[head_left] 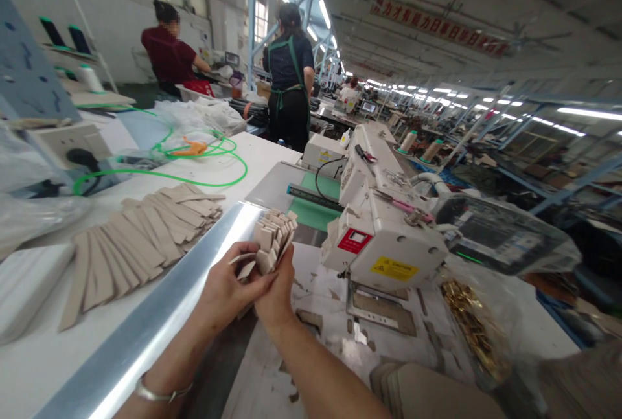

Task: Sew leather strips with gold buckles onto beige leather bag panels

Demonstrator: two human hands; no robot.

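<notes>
A bundle of beige strips stands gathered between my two hands, its cut ends pointing up and away. My left hand wraps the near left side, with a couple of strips splaying out by its thumb and fingers. My right hand closes round the right side and underside of the same bundle. To the left, a fanned row of similar beige strips lies on the white table. A shiny metal strip runs along the table beneath my left forearm.
A white sewing machine with a caution label stands right of my hands. Beyond it are a plastic-wrapped screen and a bag of gold-coloured metal parts. Stacked beige pieces lie near front. A green hose curls at back left; two people work beyond.
</notes>
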